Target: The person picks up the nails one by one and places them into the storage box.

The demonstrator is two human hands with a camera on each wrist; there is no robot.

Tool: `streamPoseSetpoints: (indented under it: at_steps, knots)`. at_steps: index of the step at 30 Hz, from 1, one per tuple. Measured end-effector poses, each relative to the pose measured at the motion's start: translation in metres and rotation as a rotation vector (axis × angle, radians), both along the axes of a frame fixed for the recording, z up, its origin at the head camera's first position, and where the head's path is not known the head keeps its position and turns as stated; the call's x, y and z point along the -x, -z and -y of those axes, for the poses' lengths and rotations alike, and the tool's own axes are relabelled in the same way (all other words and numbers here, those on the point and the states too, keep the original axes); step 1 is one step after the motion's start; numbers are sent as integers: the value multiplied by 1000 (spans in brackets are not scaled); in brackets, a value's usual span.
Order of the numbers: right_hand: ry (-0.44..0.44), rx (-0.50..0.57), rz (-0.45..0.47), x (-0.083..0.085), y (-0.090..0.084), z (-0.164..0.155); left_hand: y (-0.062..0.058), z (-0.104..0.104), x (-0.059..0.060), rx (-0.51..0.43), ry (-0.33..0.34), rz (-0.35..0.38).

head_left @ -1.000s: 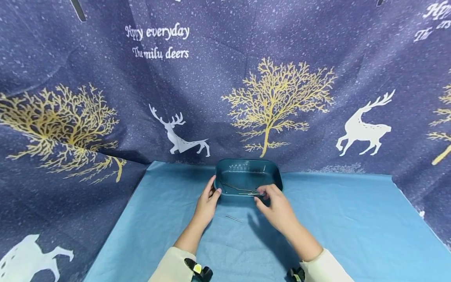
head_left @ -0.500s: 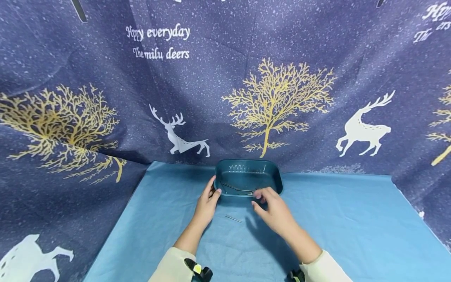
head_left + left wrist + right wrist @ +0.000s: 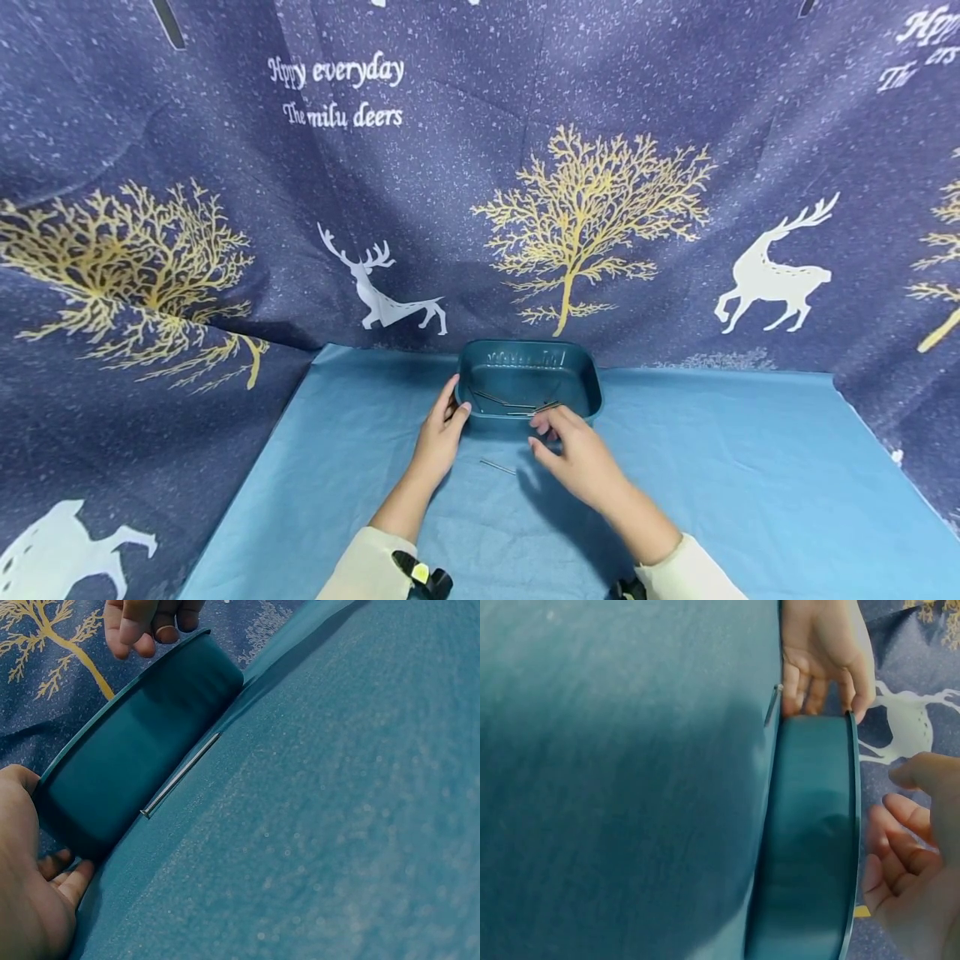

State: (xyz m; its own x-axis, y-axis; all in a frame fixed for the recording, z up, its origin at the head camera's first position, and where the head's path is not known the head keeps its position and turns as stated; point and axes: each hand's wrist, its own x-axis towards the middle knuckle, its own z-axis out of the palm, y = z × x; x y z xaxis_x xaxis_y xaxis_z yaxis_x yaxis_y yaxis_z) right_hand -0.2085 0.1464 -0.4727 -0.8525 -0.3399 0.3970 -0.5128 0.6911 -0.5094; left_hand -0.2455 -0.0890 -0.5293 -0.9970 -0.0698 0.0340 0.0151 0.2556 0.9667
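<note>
A dark teal rectangular tray (image 3: 495,423) stands at the back of the table. Its left end is gripped by my left hand (image 3: 438,440), thumb at the rim and fingers against the side and base. Inside, along the front wall, lie several thin metal nails (image 3: 491,398). My right hand (image 3: 581,458) hovers over the front rim toward the right, fingers loosely bent and apart; the right wrist view shows nothing held in this hand (image 3: 919,862). One long nail (image 3: 180,776) lies on the cloth in front of the tray, its head toward the left hand.
A light blue cloth (image 3: 720,475) covers the table. Behind it hangs a dark blue curtain (image 3: 465,167) printed with deer and golden trees, close to the tray's far side. Cameras on dark straps (image 3: 423,575) sit at the wrists.
My right hand has drawn back slightly to the left and toward me, off the nails, uncovering more of them in the tray. The left hand, the tray and the loose nail have stayed put.
</note>
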Motion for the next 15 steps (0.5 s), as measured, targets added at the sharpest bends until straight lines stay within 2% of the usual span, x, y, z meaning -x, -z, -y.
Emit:
streamPoseSetpoints:
  at_steps: [5,11,15]
  knots:
    - [-30,-38,-23,-2,3,3,-1,-1,0,-13,4,0]
    - [-30,-59,9,-7,2,7,-1,0,-1,-13,10,11]
    - [-54,-77,-6,-7,4,8,-1,1,-1,-18,11,7]
